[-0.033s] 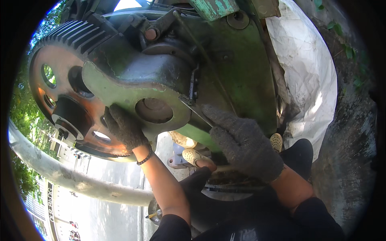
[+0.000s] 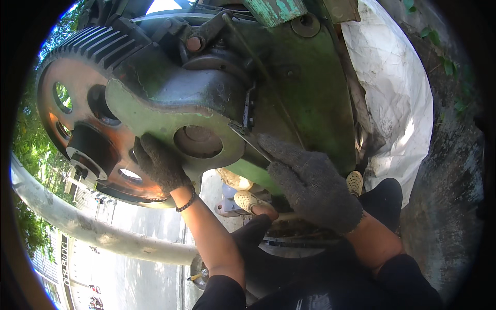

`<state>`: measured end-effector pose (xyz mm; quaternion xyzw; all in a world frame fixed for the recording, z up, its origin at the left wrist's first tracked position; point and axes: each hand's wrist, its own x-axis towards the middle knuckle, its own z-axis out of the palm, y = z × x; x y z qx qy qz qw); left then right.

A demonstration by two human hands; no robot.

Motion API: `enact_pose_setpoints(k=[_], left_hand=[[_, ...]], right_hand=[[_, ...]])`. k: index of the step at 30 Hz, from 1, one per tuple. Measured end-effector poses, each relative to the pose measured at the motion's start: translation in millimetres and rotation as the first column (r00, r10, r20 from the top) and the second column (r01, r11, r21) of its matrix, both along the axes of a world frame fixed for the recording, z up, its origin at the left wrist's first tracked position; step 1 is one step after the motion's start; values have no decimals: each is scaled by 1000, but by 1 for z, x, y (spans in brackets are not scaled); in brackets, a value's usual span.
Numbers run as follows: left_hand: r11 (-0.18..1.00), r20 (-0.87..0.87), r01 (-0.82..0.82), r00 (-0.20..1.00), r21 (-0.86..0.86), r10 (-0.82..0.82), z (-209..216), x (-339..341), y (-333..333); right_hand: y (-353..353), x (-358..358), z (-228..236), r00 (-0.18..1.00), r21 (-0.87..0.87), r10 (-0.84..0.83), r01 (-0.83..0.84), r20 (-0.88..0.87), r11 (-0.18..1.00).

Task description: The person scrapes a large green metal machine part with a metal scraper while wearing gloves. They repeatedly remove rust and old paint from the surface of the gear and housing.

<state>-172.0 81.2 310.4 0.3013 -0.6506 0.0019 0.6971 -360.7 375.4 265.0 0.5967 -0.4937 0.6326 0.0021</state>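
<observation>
A large green machine housing [image 2: 227, 120] with a round recess fills the middle. My right hand [image 2: 312, 188], in a dark grey knitted glove, is closed round a slim metal hand tool [image 2: 254, 144]. The tool's far end meets the housing's right edge, just below a small dark metal bracket [image 2: 247, 111]; its exact kind is hard to make out. My left hand [image 2: 161, 164], gloved too, lies with fingers stretched out against the lower left of the housing, beside a big toothed wheel [image 2: 72, 98]. Nothing shows in that hand.
A thin rod [image 2: 266, 77] slants down across the machine's dark green side plate [image 2: 315, 98]. White sheeting [image 2: 395, 77] hangs at the right by a weathered wall [image 2: 439, 206]. A thick pale pipe [image 2: 108, 232] crosses the lower left. My perforated shoes [image 2: 250, 202] stand under the machine.
My right hand has shifted very slightly to the left with the tool. My left hand rests in the same place.
</observation>
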Motion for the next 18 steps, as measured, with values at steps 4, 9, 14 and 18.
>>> enact_pose_setpoints(k=[4, 9, 14, 18], left_hand=[[999, 49, -45, 998, -23, 46, 5, 0, 5], [996, -42, 78, 996, 46, -76, 5, -6, 6], [999, 14, 11, 1000, 40, -11, 8, -8, 9], [995, -2, 96, 995, 39, -96, 8, -7, 9]], right_hand=[[-4, 5, 2, 998, -21, -51, 50, -36, 999], [-9, 6, 3, 970, -111, -175, 158, -168, 981], [-10, 1, 14, 796, -274, -397, 299, -456, 914], [8, 1, 15, 919, -85, -255, 241, -300, 967]])
